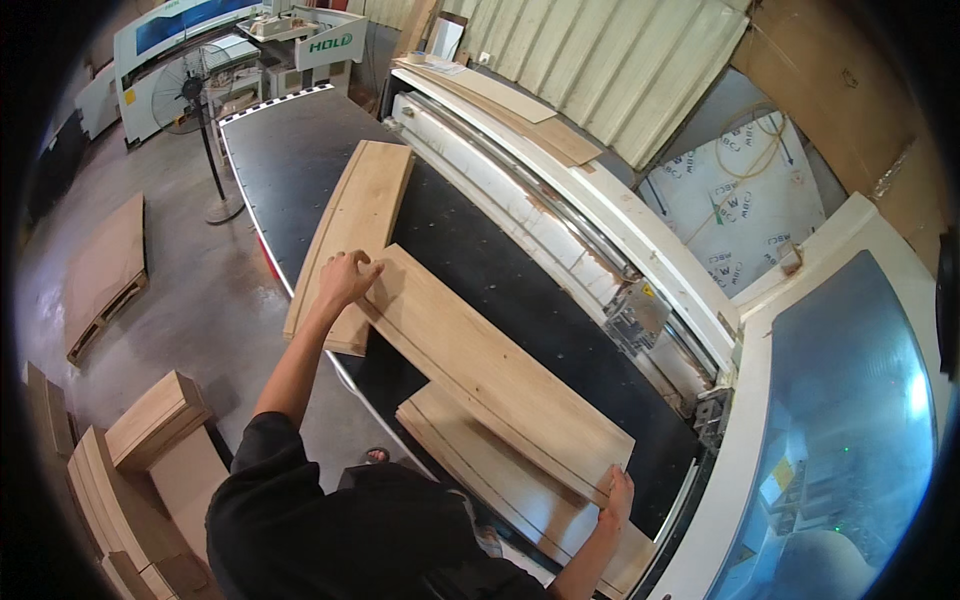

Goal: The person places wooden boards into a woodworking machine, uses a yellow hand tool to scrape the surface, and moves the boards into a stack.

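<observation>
A long pale wooden board (490, 370) with a groove along its near edge slants across the black machine table. My left hand (347, 280) is closed on its far left end, thumb and fingers curled at the corner. At the near right end, my right hand (618, 497) grips the board's corner, its fingertips partly hidden. Below the held board lies another grooved board (450, 430) on the table, partly covered by it. To the left of my left hand, further grooved boards (370, 200) lie on the table, partly under my hand and forearm.
The black table (290, 140) runs beside a white machine beam (560, 190). At right stands a white cabinet with a blue window (850, 400). Boards are stacked on the floor (155, 420) at lower left. A pallet (105, 270) and a standing fan (195, 95) are beyond.
</observation>
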`<move>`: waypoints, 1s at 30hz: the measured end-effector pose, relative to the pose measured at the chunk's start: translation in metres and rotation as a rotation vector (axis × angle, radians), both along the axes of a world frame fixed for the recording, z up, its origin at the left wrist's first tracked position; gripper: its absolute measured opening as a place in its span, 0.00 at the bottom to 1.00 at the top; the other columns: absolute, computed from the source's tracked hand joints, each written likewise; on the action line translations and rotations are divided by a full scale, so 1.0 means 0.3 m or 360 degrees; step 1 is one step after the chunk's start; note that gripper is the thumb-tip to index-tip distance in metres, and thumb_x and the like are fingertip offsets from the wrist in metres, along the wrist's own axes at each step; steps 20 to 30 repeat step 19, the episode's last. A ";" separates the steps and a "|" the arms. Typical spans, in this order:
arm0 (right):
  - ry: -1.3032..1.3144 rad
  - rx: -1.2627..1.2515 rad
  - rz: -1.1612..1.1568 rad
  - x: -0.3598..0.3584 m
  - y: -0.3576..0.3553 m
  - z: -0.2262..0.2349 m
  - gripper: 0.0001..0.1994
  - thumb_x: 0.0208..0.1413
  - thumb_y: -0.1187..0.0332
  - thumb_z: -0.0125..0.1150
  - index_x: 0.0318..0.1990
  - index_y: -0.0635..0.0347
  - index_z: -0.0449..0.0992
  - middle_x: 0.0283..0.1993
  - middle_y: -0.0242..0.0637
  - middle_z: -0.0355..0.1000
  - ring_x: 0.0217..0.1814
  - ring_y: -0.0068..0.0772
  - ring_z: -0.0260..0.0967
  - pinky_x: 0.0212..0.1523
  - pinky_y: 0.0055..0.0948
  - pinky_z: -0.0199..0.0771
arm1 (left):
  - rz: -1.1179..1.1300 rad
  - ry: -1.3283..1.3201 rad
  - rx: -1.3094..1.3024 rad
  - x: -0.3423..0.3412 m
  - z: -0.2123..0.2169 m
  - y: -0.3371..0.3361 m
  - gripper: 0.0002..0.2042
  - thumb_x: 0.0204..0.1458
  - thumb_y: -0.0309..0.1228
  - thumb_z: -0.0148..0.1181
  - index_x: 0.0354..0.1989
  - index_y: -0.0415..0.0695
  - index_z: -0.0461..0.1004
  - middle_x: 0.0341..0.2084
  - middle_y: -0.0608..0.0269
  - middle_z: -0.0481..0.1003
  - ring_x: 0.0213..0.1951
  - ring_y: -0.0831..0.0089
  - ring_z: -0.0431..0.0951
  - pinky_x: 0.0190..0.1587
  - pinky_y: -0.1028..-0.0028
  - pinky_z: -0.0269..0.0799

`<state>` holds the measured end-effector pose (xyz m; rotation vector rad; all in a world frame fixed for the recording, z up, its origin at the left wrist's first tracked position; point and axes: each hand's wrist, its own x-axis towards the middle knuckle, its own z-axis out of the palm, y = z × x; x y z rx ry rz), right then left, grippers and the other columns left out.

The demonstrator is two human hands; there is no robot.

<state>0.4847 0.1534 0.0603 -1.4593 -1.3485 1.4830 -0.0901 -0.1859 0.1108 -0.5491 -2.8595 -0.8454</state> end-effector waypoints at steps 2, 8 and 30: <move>0.0188 -0.0106 -0.0012 -0.134 -0.055 -0.002 0.26 0.62 0.61 0.65 0.62 0.69 0.70 0.56 0.44 0.75 0.58 0.39 0.73 0.58 0.38 0.74 | -0.0003 0.0031 0.0100 -0.081 -0.057 -0.045 0.26 0.53 0.57 0.66 0.53 0.51 0.81 0.44 0.47 0.81 0.51 0.47 0.79 0.56 0.51 0.72; 0.0610 -0.0300 0.0132 -0.568 -0.387 -0.007 0.18 0.65 0.63 0.61 0.58 0.61 0.72 0.54 0.44 0.76 0.53 0.41 0.76 0.53 0.40 0.78 | -0.0319 0.0089 0.0262 -0.002 -0.059 -0.020 0.32 0.54 0.55 0.66 0.65 0.56 0.71 0.66 0.43 0.66 0.70 0.44 0.60 0.69 0.42 0.54; 0.0296 -0.0283 0.1753 -0.612 -0.735 0.179 0.11 0.72 0.65 0.56 0.52 0.62 0.76 0.43 0.42 0.82 0.44 0.29 0.81 0.51 0.33 0.82 | 0.0054 -0.0272 -0.0160 -0.046 -0.201 -0.349 0.47 0.53 0.72 0.55 0.78 0.62 0.51 0.78 0.38 0.39 0.79 0.41 0.38 0.70 0.27 0.34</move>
